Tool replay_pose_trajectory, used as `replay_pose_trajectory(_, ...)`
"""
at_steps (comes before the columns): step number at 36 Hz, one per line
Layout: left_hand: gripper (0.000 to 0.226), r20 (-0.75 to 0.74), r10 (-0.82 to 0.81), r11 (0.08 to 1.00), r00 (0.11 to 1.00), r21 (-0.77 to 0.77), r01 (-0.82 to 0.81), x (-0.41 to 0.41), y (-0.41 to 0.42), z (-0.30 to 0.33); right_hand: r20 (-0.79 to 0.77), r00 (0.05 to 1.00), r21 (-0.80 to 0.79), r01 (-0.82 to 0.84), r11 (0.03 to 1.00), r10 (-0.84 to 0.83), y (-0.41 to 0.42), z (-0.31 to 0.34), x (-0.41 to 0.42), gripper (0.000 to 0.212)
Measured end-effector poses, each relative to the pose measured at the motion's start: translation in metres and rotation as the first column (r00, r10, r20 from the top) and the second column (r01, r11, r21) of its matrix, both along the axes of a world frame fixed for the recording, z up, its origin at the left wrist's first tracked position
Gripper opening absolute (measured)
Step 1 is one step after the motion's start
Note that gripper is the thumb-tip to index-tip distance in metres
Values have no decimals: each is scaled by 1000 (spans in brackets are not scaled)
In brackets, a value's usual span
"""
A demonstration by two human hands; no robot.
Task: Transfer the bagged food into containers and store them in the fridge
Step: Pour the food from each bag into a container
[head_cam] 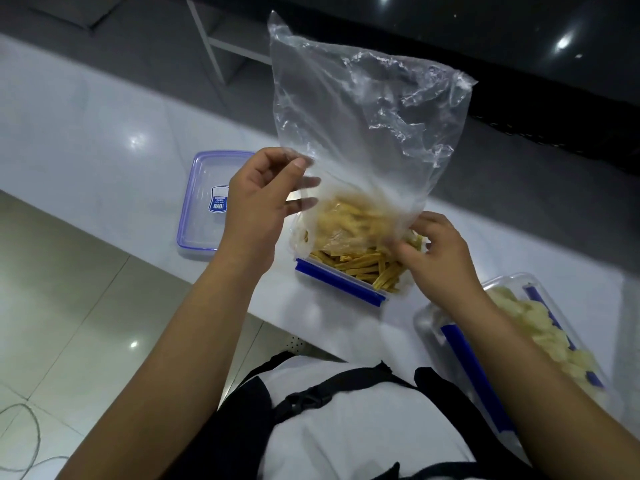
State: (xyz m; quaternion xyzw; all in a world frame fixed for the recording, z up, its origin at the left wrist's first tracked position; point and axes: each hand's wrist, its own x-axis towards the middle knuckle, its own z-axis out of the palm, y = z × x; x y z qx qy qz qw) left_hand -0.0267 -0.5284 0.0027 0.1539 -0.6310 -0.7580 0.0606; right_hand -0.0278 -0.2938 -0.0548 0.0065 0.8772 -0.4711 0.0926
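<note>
— Right now, holding the clear plastic bag (363, 109) upended over the open container (341, 280), mouth down, bottom corner sticking up.

— And gripping it how?

— Pinching the bag's left edge with the left hand (258, 199), thumb pressing the film against the fingers. Clutching the bag's lower right edge with the right hand (438, 258), fingers curled around the plastic just above the container's rim.

— Where sitting, the food?

— Lying partly in the container already: yellow-brown sticks (363, 268) piling up inside, more bunching in the bag's lower part, touching the heap below. Container resting on the white countertop (104, 126), blue clip facing the person.

— Anything else nearby?

— Lying flat to the left, a blue-rimmed lid (201, 202), apart from the container. Standing at the right, near the counter's edge, a second container (512, 341) holding pale chunks, partly hidden behind the right forearm.
</note>
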Motion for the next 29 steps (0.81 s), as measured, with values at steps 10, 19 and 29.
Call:
replay_pose_trajectory(10,5,-34,-10,1000,999,-9,9,1,1,11,28,1000,-70,-11,997,13,4,21,-7,16)
replay_pose_trajectory(19,5,-67,-20,1000,998,-19,18,0,1,19,160,987,-271,42,962,2,4,32,-6,12)
replay_pose_trajectory(29,3,-84,-19,999,996,-27,17,1,0,25,233,971,-355,39,934,48,5,42,-5,16)
